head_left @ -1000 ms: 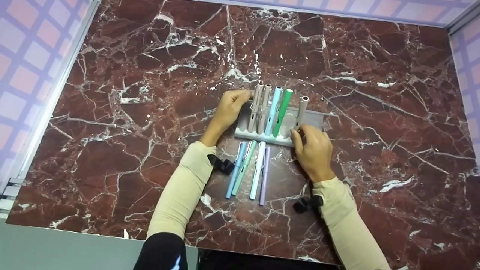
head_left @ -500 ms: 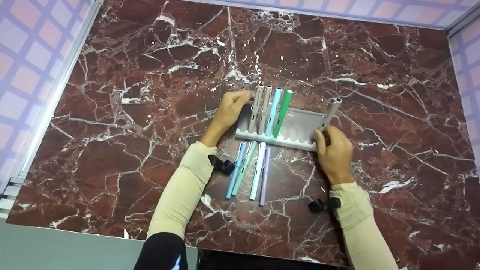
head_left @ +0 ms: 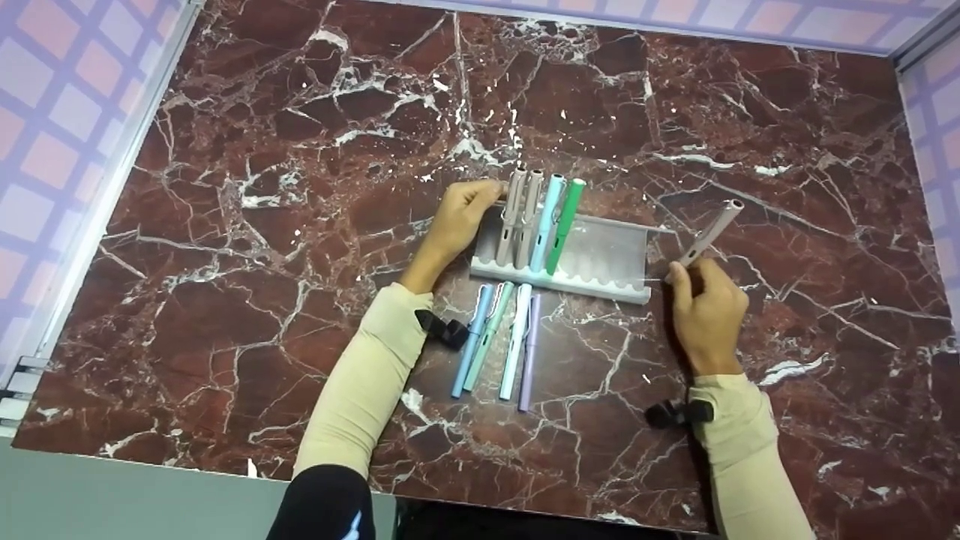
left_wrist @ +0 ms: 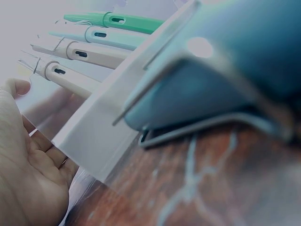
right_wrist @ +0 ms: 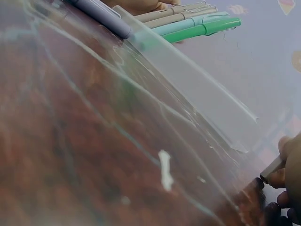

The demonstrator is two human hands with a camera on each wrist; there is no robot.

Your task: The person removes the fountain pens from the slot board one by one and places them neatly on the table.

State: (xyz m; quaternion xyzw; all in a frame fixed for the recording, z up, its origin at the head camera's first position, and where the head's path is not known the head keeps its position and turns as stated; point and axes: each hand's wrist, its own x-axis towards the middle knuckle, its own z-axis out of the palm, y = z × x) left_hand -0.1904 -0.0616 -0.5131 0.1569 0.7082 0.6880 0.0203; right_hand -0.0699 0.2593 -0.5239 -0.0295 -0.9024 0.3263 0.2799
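A clear pen rack with a notched front lip (head_left: 607, 247) stands on the table, and my left hand (head_left: 461, 217) grips its left end, thumb in front and fingers behind the panel. Side by side in its left notches lean two taupe pens (head_left: 508, 232), a light blue pen (head_left: 546, 225) and a green pen (head_left: 566, 225). Just right of the rack, my right hand (head_left: 710, 315) pinches another taupe pen (head_left: 714, 229) by its lower part, the pen tilted up to the right. In the right wrist view that pen's end (right_wrist: 270, 172) pokes from between the fingers.
In front of the rack lie a blue pen (head_left: 472, 341), a mint green pen (head_left: 489, 337), a pale blue pen (head_left: 515, 341) and a lilac pen (head_left: 529, 352). They rest on the dark red marbled table (head_left: 300, 247). Patterned panels (head_left: 75, 90) border it.
My right hand has moved right with the taupe pen, from over the rack's right part to beyond its right end. The pen now tilts more. My left hand has stayed still.
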